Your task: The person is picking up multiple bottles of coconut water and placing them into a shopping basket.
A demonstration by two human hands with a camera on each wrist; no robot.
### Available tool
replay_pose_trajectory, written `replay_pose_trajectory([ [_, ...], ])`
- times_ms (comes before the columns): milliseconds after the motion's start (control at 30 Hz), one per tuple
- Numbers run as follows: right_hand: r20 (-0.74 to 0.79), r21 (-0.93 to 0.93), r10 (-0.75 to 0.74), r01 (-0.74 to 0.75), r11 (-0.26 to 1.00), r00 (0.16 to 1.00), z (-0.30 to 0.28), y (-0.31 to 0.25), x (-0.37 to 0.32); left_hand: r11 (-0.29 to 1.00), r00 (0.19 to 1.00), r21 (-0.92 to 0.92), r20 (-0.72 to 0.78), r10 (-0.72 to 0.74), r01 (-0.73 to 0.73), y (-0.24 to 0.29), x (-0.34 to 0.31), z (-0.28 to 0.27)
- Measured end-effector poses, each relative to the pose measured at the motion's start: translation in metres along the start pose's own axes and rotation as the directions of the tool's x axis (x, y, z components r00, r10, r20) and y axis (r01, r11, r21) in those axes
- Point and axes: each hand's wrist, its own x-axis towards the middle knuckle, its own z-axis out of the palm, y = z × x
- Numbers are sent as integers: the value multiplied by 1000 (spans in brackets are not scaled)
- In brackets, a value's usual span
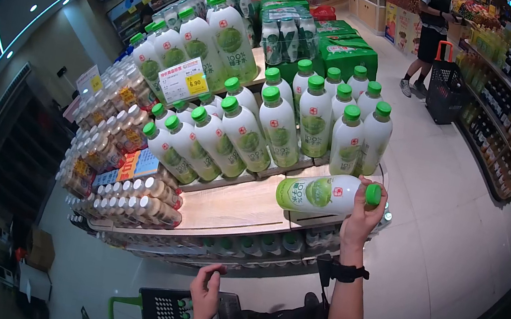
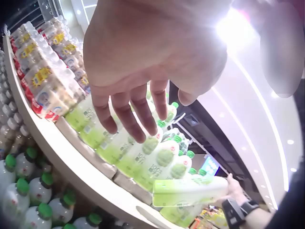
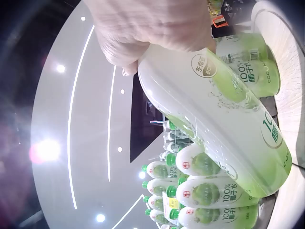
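My right hand [image 1: 365, 216] grips a white and green coconut water bottle [image 1: 316, 194] around its neck, just below the green cap. The bottle lies sideways over the front of the wooden display shelf [image 1: 226, 210], base toward the left. In the right wrist view the hand [image 3: 157, 28] wraps the top of the bottle [image 3: 214, 114]. My left hand [image 1: 205, 293] hangs low in front of the shelf, holding nothing, fingers loosely bent. In the left wrist view its fingers [image 2: 138, 112] dangle in front of the bottle rows.
Rows of upright coconut water bottles [image 1: 277, 132] stand behind, with a price sign [image 1: 184, 80]. Small bottle packs [image 1: 145, 202] fill the left. A basket [image 1: 162, 317] with bottles is below my left hand. A person [image 1: 431, 26] stands beside a black trolley basket [image 1: 442, 90] at the back right.
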Motion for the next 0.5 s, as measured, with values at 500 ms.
replay_pose_trajectory([
  [500, 577, 517, 212, -553, 653, 789, 62, -75, -54, 834, 993, -551, 114, 29, 39, 41, -7, 4],
])
